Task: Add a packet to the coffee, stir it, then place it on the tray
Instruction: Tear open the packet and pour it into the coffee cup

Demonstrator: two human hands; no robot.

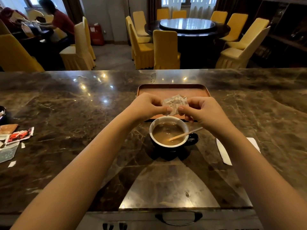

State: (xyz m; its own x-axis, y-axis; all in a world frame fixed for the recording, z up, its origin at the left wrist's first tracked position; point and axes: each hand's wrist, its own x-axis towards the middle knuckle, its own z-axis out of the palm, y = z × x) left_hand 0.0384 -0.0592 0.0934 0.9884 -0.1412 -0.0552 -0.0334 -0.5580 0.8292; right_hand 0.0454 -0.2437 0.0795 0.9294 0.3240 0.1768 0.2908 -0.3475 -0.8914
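A dark cup with a white inside (168,147) holds light brown coffee on the marble counter, its handle pointing right. A wooden stir stick (186,133) leans in it towards the right. Just above the cup's far rim, my left hand (147,105) and my right hand (204,112) both pinch a small crumpled white packet (174,104) by its lower edge. Behind the hands lies a copper-brown tray (172,90), partly hidden by them.
Torn wrappers and packets (15,140) lie at the counter's left edge. A white paper sleeve (223,151) sits right of the cup. Beyond the counter (66,113) stand yellow-covered chairs, a round table, and a seated person at back left.
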